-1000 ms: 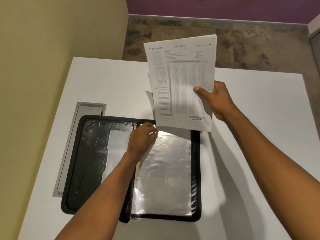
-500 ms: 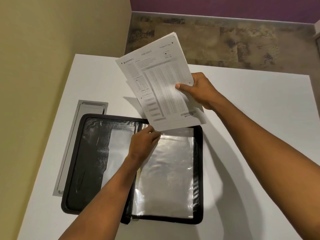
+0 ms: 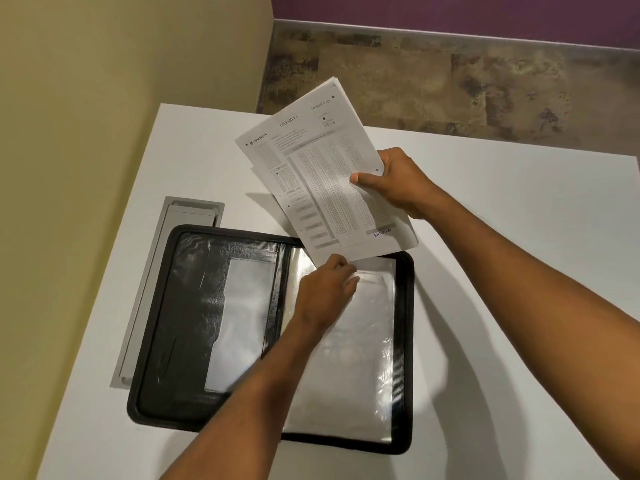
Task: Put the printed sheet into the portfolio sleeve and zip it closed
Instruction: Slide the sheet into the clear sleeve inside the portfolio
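A black zip portfolio (image 3: 149,341) lies open flat on the white table (image 3: 519,271). Its right half carries clear plastic sleeves (image 3: 363,358). My left hand (image 3: 325,289) pinches the top edge of the front sleeve near its upper left corner. My right hand (image 3: 398,181) holds the printed sheet (image 3: 318,174) by its right edge, thumb on the front. The sheet is tilted with its top to the left, and its bottom corner hangs just above my left hand at the sleeve's top. A second page edge shows behind the sheet.
A grey cable hatch (image 3: 166,271) is set into the table along the portfolio's left side. A beige wall (image 3: 104,98) runs close on the left. Beyond the table's far edge lies mottled floor (image 3: 450,81).
My right hand has brought the sheet left and down, tilting its top leftwards, until its bottom corner reached the sleeve's top. My left hand stayed at the sleeve's top edge.
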Demonstrator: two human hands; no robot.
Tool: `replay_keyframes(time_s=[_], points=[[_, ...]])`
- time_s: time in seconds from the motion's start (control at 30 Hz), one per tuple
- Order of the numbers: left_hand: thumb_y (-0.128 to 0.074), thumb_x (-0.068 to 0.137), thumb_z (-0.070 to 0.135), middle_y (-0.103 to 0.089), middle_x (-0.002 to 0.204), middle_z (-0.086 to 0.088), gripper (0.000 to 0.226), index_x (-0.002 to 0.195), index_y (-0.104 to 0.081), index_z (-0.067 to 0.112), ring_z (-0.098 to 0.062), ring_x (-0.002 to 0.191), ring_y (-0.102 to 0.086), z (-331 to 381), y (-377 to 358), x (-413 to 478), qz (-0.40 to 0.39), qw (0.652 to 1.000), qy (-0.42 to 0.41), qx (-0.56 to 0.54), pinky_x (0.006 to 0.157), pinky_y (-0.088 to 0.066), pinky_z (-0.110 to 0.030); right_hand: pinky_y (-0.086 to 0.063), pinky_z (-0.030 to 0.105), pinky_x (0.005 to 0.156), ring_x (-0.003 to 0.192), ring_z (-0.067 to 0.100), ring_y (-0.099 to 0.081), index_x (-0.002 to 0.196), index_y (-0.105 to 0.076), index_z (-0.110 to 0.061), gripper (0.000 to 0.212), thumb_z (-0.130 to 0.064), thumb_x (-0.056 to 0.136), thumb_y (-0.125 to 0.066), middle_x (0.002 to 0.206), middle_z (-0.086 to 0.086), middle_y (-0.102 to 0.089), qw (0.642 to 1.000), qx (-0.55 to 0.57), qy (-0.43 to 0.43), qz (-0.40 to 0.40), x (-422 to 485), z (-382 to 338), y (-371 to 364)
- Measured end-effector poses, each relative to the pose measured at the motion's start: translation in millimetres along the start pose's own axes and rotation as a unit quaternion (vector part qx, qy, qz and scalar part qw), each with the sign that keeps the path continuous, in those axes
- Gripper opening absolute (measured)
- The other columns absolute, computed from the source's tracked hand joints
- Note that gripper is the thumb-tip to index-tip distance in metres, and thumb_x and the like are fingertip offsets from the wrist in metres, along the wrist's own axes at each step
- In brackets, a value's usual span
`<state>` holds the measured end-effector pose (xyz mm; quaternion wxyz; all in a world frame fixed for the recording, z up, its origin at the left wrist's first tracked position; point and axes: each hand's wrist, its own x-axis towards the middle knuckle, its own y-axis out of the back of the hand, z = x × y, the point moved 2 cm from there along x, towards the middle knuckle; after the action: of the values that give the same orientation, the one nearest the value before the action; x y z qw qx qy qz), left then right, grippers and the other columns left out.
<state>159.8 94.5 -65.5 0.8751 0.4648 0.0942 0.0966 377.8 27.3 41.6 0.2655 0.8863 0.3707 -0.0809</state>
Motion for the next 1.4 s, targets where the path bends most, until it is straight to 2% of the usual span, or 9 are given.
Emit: replay_keyframes(time_s=[0.13,0.4,0.6,0.7,0.77,0.97,1.13,1.3,1.4], points=[[-0.057,0.104,0.037,-0.071,0.124,0.003,0.032,0.13,-0.07,0.023,-0.028,0.101,-0.073,19.1,-7.5,6.3,0.009,1.0,0.013,-0.003,0.079,-0.06,-0.043,-0.055,0.024,0.073,0.095,0.006,-0.07,0.126,-0.072,-0.021,0.031,-0.027,0.096,-0.073,0.109,-0.011,-0.073,1.0,0.004,-0.005,-0.009,6.7,1.3,-1.3],[-0.065,0.098,0.03,-0.075,0.107,0.005,0.02,0.111,-0.078,0.023,-0.023,0.086,-0.074,43.6,-15.1,14.7,0.044,0.999,0.0,-0.007,0.068,-0.056,-0.034,-0.06,0.038,0.095,0.109,0.02,-0.073,0.132,-0.07,-0.015,0.039,-0.022,0.094,-0.075,0.126,0.002,-0.074,0.998,0.05,-0.017,-0.041,23.7,13.2,-5.0],[-0.056,0.1,0.031,-0.066,0.099,0.008,0.021,0.101,-0.076,0.026,-0.019,0.072,-0.065,57.8,-22.4,25.9,-0.014,1.0,-0.014,0.008,0.058,-0.038,-0.03,-0.055,0.038,0.105,0.121,0.021,-0.07,0.14,-0.063,-0.012,0.049,-0.018,0.094,-0.075,0.135,0.0,-0.07,0.987,0.119,-0.061,-0.086,45.7,41.3,-3.1],[-0.056,0.094,0.021,-0.051,0.083,0.008,0.015,0.079,-0.058,0.025,-0.014,0.056,-0.044,63.6,-27.9,28.5,-0.05,0.998,0.018,0.014,0.053,-0.031,-0.031,-0.05,0.046,0.111,0.125,0.026,-0.067,0.141,-0.062,-0.01,0.052,-0.019,0.092,-0.077,0.137,0.005,-0.069,0.984,0.138,-0.078,-0.087,48.7,56.4,-8.7],[-0.061,0.088,0.013,-0.043,0.077,0.007,0.029,0.072,-0.04,0.024,-0.016,0.053,-0.035,67.2,-30.3,28.2,-0.053,0.998,0.012,0.035,0.05,-0.029,-0.03,-0.051,0.049,0.111,0.121,0.026,-0.069,0.139,-0.063,-0.01,0.052,-0.022,0.091,-0.078,0.134,0.005,-0.071,0.984,0.138,-0.083,-0.083,47.3,63.5,-12.6],[-0.07,0.083,0.009,-0.047,0.071,0.003,0.032,0.077,-0.042,0.025,-0.023,0.054,-0.05,70.2,-28.6,26.1,-0.066,0.997,-0.003,0.048,0.049,-0.031,-0.029,-0.058,0.047,0.102,0.109,0.021,-0.075,0.131,-0.07,-0.015,0.042,-0.025,0.092,-0.078,0.122,0.002,-0.076,0.992,0.09,-0.074,-0.047,44.5,63.8,-4.7],[-0.072,0.091,0.022,-0.065,0.082,0.0,0.016,0.103,-0.061,0.02,-0.029,0.067,-0.067,53.7,-23.5,27.5,-0.047,0.997,-0.013,0.063,0.055,-0.043,-0.036,-0.057,0.046,0.103,0.109,0.018,-0.074,0.132,-0.069,-0.016,0.044,-0.025,0.09,-0.08,0.123,-0.002,-0.075,0.995,0.08,-0.054,0.003,48.4,52.7,22.8],[-0.052,0.085,0.017,-0.036,0.067,0.008,0.009,0.082,-0.046,0.023,-0.032,0.066,-0.062,23.2,-7.9,35.4,-0.087,0.993,0.035,0.071,0.056,-0.031,-0.034,-0.053,0.043,0.109,0.118,0.016,-0.071,0.137,-0.066,-0.015,0.046,-0.02,0.093,-0.077,0.131,-0.003,-0.072,0.993,0.111,-0.031,0.025,45.1,44.9,49.2],[-0.049,0.083,0.019,-0.05,0.074,0.006,0.004,0.082,-0.051,0.021,-0.029,0.07,-0.063,-1.6,3.1,39.8,-0.096,0.991,0.047,0.08,0.059,-0.036,-0.034,-0.051,0.045,0.111,0.12,0.017,-0.07,0.138,-0.065,-0.014,0.048,-0.02,0.092,-0.077,0.132,-0.002,-0.072,0.991,0.128,-0.024,0.038,38.7,41.6,61.3]])
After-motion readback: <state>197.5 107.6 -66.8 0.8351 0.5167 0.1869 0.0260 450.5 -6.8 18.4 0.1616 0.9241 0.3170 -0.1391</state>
